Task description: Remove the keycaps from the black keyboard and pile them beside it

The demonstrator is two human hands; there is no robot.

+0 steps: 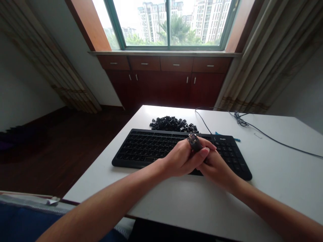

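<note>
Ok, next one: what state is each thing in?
Left hand: curled against the other
Right hand: likewise
Small dark object: held between both hands
Black plastic keyboard: lying flat, left-section keycaps off
Loose black plastic keycaps: heaped behind keyboard
Thin black cable: partly bundled
Reddish-brown wooden drawers: shut
Long beige fabric curtains: drawn aside

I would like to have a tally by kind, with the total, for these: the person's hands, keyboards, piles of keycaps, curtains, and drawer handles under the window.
Hands: 2 (left hand, right hand)
Keyboard: 1
Pile of black keycaps: 1 (single keycaps overlap too much to count)
Curtains: 2
Drawer handles: 4
Total: 10
</note>
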